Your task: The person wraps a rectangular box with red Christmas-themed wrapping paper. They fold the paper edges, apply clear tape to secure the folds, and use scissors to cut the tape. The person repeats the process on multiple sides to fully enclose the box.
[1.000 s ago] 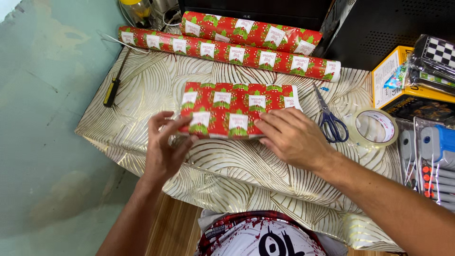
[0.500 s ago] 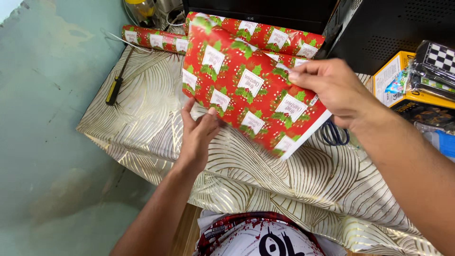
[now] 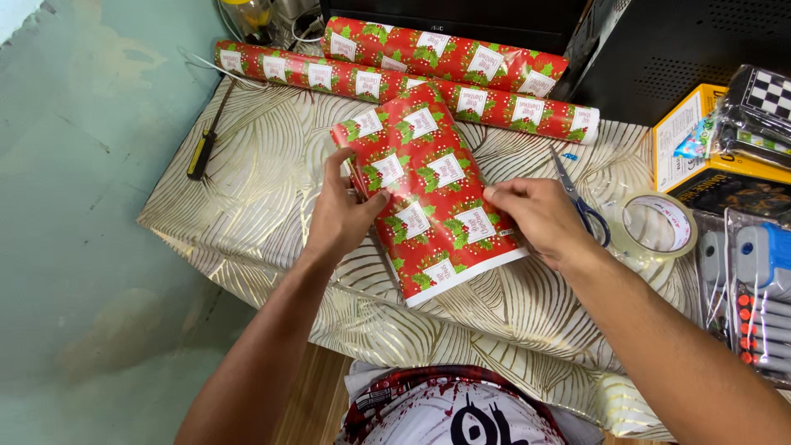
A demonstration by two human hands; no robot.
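A flat package wrapped in red gift paper with green leaves and white labels [image 3: 428, 194] lies at an angle on the table covered by a white and gold leaf-pattern cloth [image 3: 272, 189]. My left hand [image 3: 339, 216] grips the package's left edge, thumb on top. On the right edge rests my right hand [image 3: 535, 218], fingers pressing down on the paper. The near end of the package shows a white paper border.
Two rolls of the same red gift paper [image 3: 461, 62] lie at the back. Blue-handled scissors [image 3: 581, 202] and a roll of clear tape [image 3: 659, 222] sit right of my right hand. A screwdriver [image 3: 202, 148] lies far left. Boxes and packaged toys [image 3: 741, 165] crowd the right side.
The package was lifted off the table, turned in the air, and now lies down again rotated, long axis running away from me. Both hands moved with it.
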